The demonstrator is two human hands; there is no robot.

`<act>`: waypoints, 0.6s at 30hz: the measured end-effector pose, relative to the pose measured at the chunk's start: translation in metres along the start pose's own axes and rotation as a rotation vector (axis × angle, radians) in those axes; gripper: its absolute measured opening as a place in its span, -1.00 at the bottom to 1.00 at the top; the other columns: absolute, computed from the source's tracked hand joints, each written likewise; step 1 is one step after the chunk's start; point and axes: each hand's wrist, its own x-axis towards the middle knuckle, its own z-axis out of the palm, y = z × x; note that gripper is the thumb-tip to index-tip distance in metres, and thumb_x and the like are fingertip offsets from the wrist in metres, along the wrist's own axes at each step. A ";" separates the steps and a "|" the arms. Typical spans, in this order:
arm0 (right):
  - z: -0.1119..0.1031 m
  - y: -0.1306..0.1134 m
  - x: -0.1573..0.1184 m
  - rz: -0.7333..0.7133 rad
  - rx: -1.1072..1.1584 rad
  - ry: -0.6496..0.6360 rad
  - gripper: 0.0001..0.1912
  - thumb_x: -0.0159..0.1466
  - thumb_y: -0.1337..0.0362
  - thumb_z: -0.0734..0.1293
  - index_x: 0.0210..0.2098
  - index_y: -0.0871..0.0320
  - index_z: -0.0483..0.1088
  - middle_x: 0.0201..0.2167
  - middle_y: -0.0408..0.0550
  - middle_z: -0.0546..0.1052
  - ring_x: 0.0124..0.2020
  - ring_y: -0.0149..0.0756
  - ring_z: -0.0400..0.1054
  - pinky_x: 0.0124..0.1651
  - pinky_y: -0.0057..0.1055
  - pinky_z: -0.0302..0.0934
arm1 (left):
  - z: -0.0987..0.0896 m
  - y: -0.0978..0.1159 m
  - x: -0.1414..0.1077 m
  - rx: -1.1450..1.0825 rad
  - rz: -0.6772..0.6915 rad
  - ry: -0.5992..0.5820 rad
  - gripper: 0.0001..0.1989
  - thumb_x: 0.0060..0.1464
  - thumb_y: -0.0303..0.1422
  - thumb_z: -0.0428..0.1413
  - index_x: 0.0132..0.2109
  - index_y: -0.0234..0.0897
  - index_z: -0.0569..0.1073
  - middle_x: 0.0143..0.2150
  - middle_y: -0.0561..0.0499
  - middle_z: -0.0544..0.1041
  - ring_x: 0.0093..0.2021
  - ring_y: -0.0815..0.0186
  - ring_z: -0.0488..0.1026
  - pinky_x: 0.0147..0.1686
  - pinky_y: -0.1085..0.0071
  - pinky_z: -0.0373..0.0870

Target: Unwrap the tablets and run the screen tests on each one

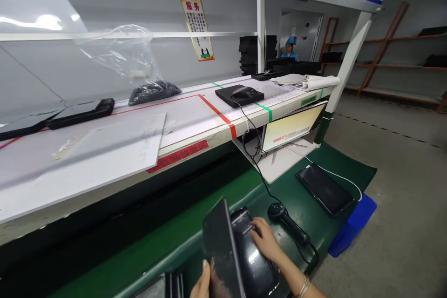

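Observation:
My left hand [201, 282] at the bottom edge grips a dark tablet [219, 247], which stands tilted up on its edge. My right hand [266, 240] has its fingers on the top end of a glossy black device [252, 260], which lies on the green mat [223, 205]. The tablet hides part of that device. A black handheld barcode scanner [284, 216] lies just beyond my right fingers. Farther right, a black tablet [324, 189] lies on the mat with a white cable. Several dark devices [171, 286] are stacked at the bottom edge, left of my hands.
A long white bench [185, 121] runs ahead, holding a white board, a plastic bag of black items [153, 93] and a mouse on a black pad [240, 94]. A monitor [293, 125] sits beneath it. A blue crate [352, 226] stands on the floor. A co-worker [289, 49] is at the back.

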 end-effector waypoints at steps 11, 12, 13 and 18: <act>-0.021 -0.127 -0.038 0.029 0.581 -0.268 -0.47 0.16 0.02 0.41 0.03 0.12 0.32 0.04 0.03 0.46 0.04 -0.17 0.35 0.13 -0.21 0.23 | 0.011 0.069 -0.098 0.148 0.413 0.251 -0.36 0.09 0.03 0.01 0.18 -0.31 0.29 0.13 -0.18 0.44 0.11 0.10 0.40 0.07 0.26 0.36; -0.026 -0.135 -0.042 0.011 0.579 -0.269 -0.50 0.19 0.06 0.39 0.06 0.11 0.31 0.06 0.03 0.44 0.05 -0.18 0.35 0.14 -0.22 0.24 | 0.011 0.073 -0.107 0.190 0.478 0.281 -0.36 0.14 -0.04 0.00 0.27 -0.28 0.19 0.10 -0.15 0.46 0.05 0.17 0.44 0.00 0.34 0.41; -0.032 -0.142 -0.046 -0.004 0.567 -0.267 -0.52 0.21 0.10 0.38 0.08 0.10 0.30 0.08 0.03 0.42 0.07 -0.18 0.34 0.13 -0.23 0.25 | 0.011 0.077 -0.116 0.238 0.545 0.315 -0.36 0.18 -0.10 -0.02 0.33 -0.26 0.09 -0.02 -0.10 0.53 -0.08 0.25 0.51 -0.15 0.43 0.46; -0.055 -0.170 -0.073 -0.054 0.477 -0.137 -0.44 0.25 0.17 0.34 0.23 0.03 0.19 0.16 0.05 0.37 0.07 -0.12 0.35 0.02 -0.26 0.34 | 0.011 0.095 -0.151 0.456 0.929 0.423 -0.37 0.25 -0.36 -0.05 0.39 -0.23 -0.09 -0.64 0.20 0.35 -0.72 0.46 0.20 -0.70 0.56 0.16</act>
